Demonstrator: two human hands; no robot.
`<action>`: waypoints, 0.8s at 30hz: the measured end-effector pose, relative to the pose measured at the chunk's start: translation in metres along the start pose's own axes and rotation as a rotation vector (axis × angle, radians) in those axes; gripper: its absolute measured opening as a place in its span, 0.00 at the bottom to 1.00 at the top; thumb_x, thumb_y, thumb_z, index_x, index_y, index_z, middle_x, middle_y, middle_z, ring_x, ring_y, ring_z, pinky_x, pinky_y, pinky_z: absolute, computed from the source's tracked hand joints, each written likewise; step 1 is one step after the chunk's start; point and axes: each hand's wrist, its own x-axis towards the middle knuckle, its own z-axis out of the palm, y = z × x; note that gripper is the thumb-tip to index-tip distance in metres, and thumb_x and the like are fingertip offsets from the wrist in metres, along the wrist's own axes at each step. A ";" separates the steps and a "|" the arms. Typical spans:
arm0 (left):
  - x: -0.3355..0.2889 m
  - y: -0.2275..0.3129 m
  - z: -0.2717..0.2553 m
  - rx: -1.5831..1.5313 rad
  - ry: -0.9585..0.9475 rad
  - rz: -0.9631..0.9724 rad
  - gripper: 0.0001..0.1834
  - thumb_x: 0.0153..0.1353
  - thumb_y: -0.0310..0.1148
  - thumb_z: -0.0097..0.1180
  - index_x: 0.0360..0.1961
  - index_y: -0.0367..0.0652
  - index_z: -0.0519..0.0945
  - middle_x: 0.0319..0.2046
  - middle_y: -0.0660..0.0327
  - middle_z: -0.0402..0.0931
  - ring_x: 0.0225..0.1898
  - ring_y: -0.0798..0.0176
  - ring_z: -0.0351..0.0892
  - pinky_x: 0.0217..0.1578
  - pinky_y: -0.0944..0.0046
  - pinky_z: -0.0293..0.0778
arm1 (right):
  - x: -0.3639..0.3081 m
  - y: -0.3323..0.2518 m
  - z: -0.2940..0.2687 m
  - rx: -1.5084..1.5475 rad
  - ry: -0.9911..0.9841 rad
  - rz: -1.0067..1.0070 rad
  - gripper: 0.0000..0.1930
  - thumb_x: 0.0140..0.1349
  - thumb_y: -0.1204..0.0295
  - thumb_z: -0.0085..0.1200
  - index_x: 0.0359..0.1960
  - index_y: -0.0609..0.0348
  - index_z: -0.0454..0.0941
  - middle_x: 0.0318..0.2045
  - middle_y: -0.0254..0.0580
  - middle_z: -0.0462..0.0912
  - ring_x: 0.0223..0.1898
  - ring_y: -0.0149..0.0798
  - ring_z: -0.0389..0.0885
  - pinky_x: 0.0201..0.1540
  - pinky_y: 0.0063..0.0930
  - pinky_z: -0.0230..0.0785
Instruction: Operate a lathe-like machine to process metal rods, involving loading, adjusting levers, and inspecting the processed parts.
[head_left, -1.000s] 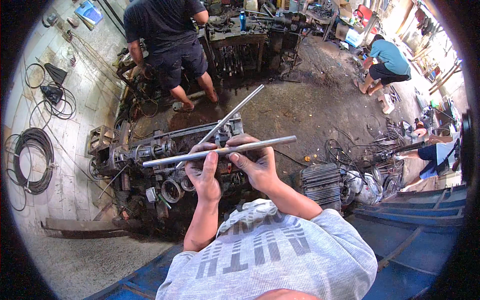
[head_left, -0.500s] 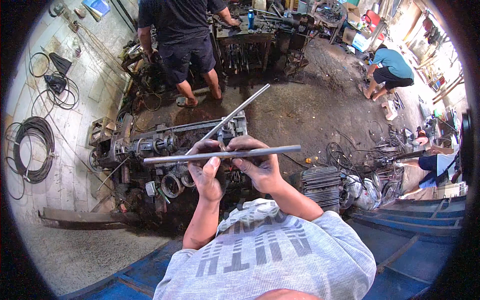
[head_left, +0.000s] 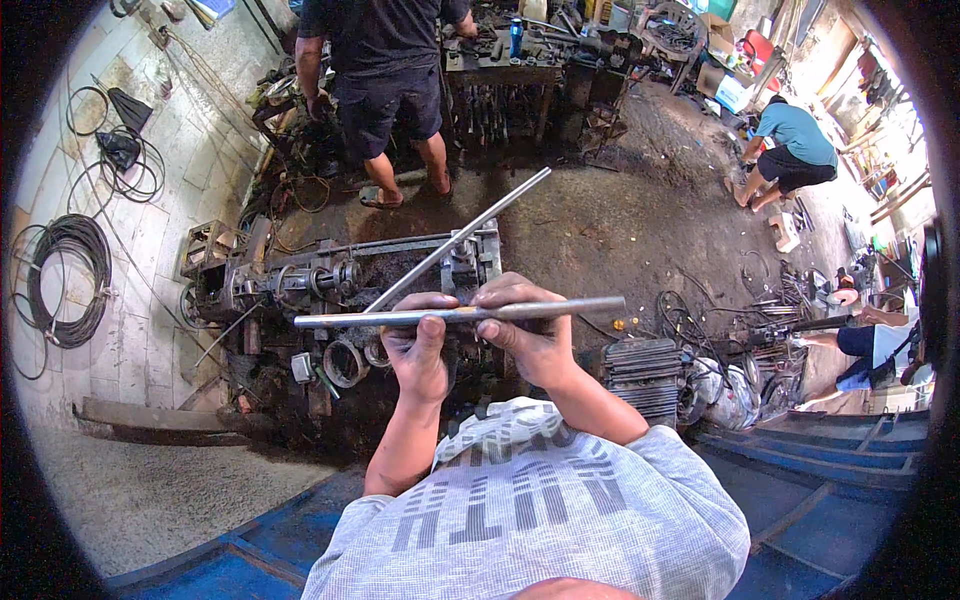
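The biggest thing below the person is a dirty machine [head_left: 270, 288]. Over it, as the camera sees things, is the long rod [head_left: 462, 314] — held nearly straight across in front of the person. The step in hand looks like holding this rod up and checking its middle. The next move seems to call for a steady hold, so neither end dips. A thin rod [head_left: 470, 231] slants up behind it; one cannot tell if it touches the hands. The left hand [head_left: 418, 352] and the right hand [head_left: 530, 338] are both closed around the long rod — side by side near its middle. Their thumbs [head_left: 432, 326] press from the near side, and their bent fingers [head_left: 512, 290] hold the far side.
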 end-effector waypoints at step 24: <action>-0.002 0.009 0.001 0.024 -0.027 -0.020 0.17 0.56 0.38 0.65 0.37 0.34 0.79 0.33 0.61 0.78 0.34 0.70 0.75 0.39 0.71 0.69 | -0.002 0.001 0.005 0.022 0.117 0.059 0.14 0.48 0.72 0.69 0.34 0.65 0.81 0.36 0.46 0.83 0.39 0.38 0.80 0.44 0.29 0.71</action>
